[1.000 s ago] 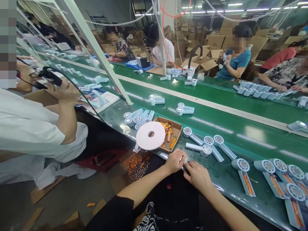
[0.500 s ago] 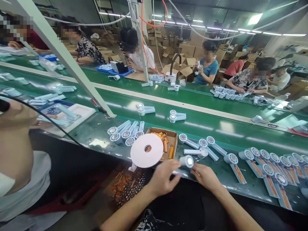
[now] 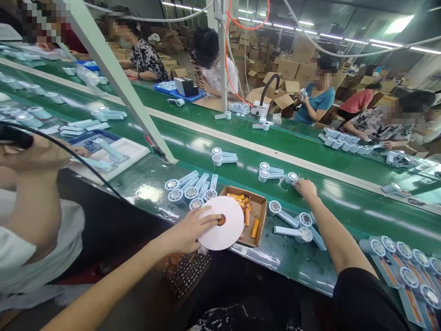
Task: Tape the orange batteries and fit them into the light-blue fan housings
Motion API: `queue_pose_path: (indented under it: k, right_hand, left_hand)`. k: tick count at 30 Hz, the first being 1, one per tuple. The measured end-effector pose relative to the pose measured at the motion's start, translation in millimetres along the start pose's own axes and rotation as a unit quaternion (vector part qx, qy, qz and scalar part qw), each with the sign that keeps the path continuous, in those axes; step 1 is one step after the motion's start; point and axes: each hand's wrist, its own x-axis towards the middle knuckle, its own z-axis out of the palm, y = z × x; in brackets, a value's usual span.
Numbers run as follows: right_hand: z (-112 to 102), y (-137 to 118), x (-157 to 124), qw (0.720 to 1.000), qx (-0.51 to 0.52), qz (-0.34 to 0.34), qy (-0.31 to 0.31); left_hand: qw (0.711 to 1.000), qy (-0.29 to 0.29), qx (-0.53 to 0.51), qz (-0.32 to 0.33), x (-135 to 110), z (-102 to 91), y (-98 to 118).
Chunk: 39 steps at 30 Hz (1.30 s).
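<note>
My left hand (image 3: 193, 230) lies flat on a white roll of tape (image 3: 223, 234), fingers stretched out, fingertips near its centre hole. Reaching over the green conveyor, my right hand (image 3: 306, 189) is closed on a light-blue handheld fan body (image 3: 291, 178), whose round head points left; its handle is mostly hidden. Just left of it, two more fan bodies (image 3: 272, 173) lie on the belt. Under the roll's right side stands a cardboard tray (image 3: 262, 220) with orange battery cells (image 3: 255, 227). Several fan bodies (image 3: 175, 195) are grouped behind the roll.
More fan bodies (image 3: 305, 234) lie right of the tray, and several with orange strips in their handles (image 3: 408, 276) fill the far right. A slanted metal post (image 3: 117, 78) rises at left. A co-worker's arm (image 3: 37, 170) is at the left edge; others sit across the conveyor (image 3: 193, 138).
My hands have parted. The right one has carried a fan body from the table's front edge out over the conveyor; the left has moved left onto the roll. The view has shifted.
</note>
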Motion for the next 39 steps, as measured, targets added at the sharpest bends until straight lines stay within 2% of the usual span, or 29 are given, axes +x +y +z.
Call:
queue_pose_path:
  k: [2, 4, 7, 11, 14, 17, 23, 26, 29, 31, 33, 35, 36, 39]
  right_hand:
    - [-1.3, -9.0, -9.7, 1.000, -0.006, -0.001, -0.007]
    - [-1.8, -24.8, -23.9, 1.000, -0.009, -0.001, -0.018]
    - [7.6, -71.0, -52.9, 0.996, -0.017, -0.046, -0.070]
    - [38.2, -145.6, -87.5, 0.969, -0.074, -0.171, -0.161]
    - [58.5, -172.5, -97.7, 0.964, -0.081, -0.173, -0.187]
    - [67.4, -174.4, -102.6, 0.966, -0.072, -0.160, -0.191]
    - [69.1, -176.4, -111.3, 0.981, -0.024, -0.101, -0.167]
    - [65.6, -172.5, -110.6, 0.983, 0.031, -0.094, -0.156]
    - [52.7, -154.8, -114.7, 0.980, 0.104, -0.099, -0.137]
    - [39.3, -141.2, -122.3, 0.961, 0.236, -0.104, -0.100]
    - [24.7, -132.1, -131.7, 0.907, 0.404, -0.104, -0.059]
    - [11.1, -129.4, -140.0, 0.856, 0.503, -0.108, -0.050]
    - [5.3, -130.0, -143.0, 0.851, 0.508, -0.116, -0.061]
    - [-7.0, -133.4, -146.2, 0.862, 0.482, -0.128, -0.093]
  left_hand:
    - [0.999, 0.026, -0.039, -0.016, -12.5, 1.7, -1.0]
    - [0.992, 0.084, -0.074, -0.064, -28.4, 6.4, -0.3]
    - [0.969, 0.185, -0.097, -0.132, -43.7, 18.5, 11.3]
    - [0.955, 0.262, -0.083, -0.114, -36.3, 35.8, 39.6]
    - [0.950, 0.291, -0.066, -0.094, -27.0, 44.0, 56.1]
    - [0.948, 0.301, -0.054, -0.087, -26.0, 49.3, 63.8]
    - [0.954, 0.285, -0.024, -0.093, -31.2, 55.3, 65.0]
    - [0.952, 0.292, -0.003, -0.090, -32.7, 52.1, 66.5]
    - [0.945, 0.313, 0.031, -0.088, -35.8, 47.8, 69.9]
    - [0.943, 0.315, 0.056, -0.088, -37.6, 46.6, 72.0]
    - [0.946, 0.305, 0.073, -0.085, -37.8, 47.2, 73.6]
    - [0.949, 0.293, 0.082, -0.080, -35.8, 48.5, 74.7]
    - [0.950, 0.288, 0.087, -0.077, -34.3, 48.8, 75.3]
    - [0.954, 0.272, 0.108, -0.060, -29.8, 46.4, 76.8]
